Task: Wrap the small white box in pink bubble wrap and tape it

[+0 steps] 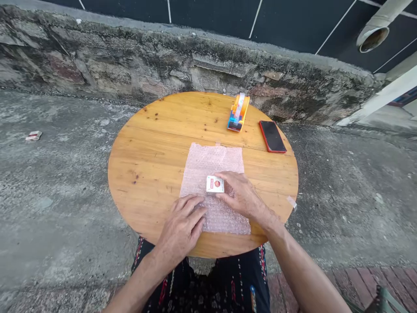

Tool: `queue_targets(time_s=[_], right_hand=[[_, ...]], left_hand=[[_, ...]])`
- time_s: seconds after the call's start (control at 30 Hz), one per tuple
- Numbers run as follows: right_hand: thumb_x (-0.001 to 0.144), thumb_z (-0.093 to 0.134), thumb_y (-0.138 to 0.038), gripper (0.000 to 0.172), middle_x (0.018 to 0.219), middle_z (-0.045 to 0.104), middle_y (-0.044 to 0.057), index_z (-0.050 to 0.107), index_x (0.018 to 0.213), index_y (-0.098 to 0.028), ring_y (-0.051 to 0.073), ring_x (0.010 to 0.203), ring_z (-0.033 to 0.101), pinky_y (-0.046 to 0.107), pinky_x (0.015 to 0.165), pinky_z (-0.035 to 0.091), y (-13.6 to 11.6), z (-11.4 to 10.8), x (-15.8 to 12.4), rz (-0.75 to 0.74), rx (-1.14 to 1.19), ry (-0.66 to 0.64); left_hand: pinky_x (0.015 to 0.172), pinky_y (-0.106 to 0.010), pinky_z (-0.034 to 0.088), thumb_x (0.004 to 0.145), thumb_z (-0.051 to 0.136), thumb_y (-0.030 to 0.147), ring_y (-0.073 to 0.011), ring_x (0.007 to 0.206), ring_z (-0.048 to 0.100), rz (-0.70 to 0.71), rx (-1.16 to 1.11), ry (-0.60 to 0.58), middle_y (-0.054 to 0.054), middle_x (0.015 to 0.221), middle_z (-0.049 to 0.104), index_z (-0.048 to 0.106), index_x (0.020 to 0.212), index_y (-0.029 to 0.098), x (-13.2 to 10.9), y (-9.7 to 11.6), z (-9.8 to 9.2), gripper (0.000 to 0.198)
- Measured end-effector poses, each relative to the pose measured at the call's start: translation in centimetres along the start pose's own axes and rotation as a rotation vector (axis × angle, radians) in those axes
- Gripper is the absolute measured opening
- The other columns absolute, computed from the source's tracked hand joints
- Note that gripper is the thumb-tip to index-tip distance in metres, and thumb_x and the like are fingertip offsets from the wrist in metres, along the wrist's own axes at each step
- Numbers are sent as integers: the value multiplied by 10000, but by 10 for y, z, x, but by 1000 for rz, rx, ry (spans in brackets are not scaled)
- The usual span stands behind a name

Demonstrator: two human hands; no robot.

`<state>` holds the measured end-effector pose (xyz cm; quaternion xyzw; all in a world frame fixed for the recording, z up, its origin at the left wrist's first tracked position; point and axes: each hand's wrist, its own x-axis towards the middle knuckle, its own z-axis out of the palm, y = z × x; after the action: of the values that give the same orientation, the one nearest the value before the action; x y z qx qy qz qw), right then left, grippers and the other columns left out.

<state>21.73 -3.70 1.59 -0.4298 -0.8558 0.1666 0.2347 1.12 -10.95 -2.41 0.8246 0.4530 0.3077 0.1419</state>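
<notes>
A sheet of pinkish, see-through bubble wrap (215, 161) lies flat on the round wooden table (146, 169). On its middle sits a small white box (214, 185) with red print, which looks like a pack of playing cards. My right hand (243, 195) grips the box from its right side, with the index finger along the far edge and the thumb along the near one. My left hand (185, 219) rests palm down at the wrap's left front edge, its fingers stretched out and just short of the box.
Behind the wrap stands a yellow and blue tape dispenser (238, 113). A red-cased phone (273, 136) lies toward the table's right rim. A piece of clear tape (292, 202) hangs from that edge. Beyond the table runs a low stone wall (156, 65).
</notes>
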Motion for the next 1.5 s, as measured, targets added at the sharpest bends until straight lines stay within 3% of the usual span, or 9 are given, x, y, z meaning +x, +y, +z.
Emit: queue_targets(time_s=[0.73,0.83,0.9,0.97,1.03,1.13,1.23,1.37,1.5], right_hand=[[805,650,-216,479,1258,605,74,502,1260,-242,233,1170,547,436,969,425,4,-5,3,4,-21,4],[825,664,-288,501,1287,572,110,493,1289,-211,260,1193,516,457,968,411,-9,-12,-15,9,-110,94],[862,632,-302,322,1168,627,97,581,1164,-202,243,1094,564,431,920,425,-23,-17,-35,-23,-151,140],[885,607,-281,166,1014,668,55,634,1033,-212,208,952,595,393,849,438,-35,-16,-57,-63,-159,43],[882,596,-237,145,1008,664,58,636,1014,-191,211,900,583,392,807,431,-43,-9,-75,-69,-229,-69],[886,546,-151,115,1038,660,84,635,959,-153,225,905,568,399,802,419,-45,7,-88,-99,-353,-73],[881,499,-92,142,983,668,96,629,884,-149,224,861,568,405,796,413,-42,16,-86,-128,-394,-44],[874,486,-99,144,901,669,64,590,808,-174,208,813,573,399,782,406,-43,5,-71,-41,-255,-25],[885,485,-118,141,917,681,51,584,815,-191,202,840,594,396,795,396,-46,-17,-57,-18,-153,31]], left_hand=[[968,-465,421,871,526,104,-266,1170,483,-1,-8,32,-84,1219,587,631,1045,183,-2,-2,2,218],[975,-465,430,862,528,91,-264,1171,489,1,-29,68,-89,1214,589,631,1043,176,-3,0,-1,225],[990,-456,434,857,530,81,-255,1173,494,-7,-66,117,-92,1201,592,627,1043,171,-7,2,-5,228],[998,-448,440,851,534,70,-247,1172,502,-15,-96,154,-90,1173,603,622,1044,170,-12,3,-7,234],[993,-445,449,843,545,63,-244,1169,507,-5,-104,167,-83,1142,612,619,1038,176,-17,5,-9,237],[994,-459,450,834,568,73,-251,1187,492,23,-90,141,-84,1158,600,613,1053,184,-22,9,-10,249],[1013,-506,431,827,595,123,-279,1225,455,36,-42,68,-107,1233,558,596,1106,182,-23,15,-11,285],[1022,-545,404,804,626,157,-313,1252,417,58,47,-21,-132,1297,520,572,1159,170,-18,18,-12,359],[990,-503,412,843,548,81,-274,1176,489,70,72,111,-96,1157,616,614,999,175,-4,11,-18,193]])
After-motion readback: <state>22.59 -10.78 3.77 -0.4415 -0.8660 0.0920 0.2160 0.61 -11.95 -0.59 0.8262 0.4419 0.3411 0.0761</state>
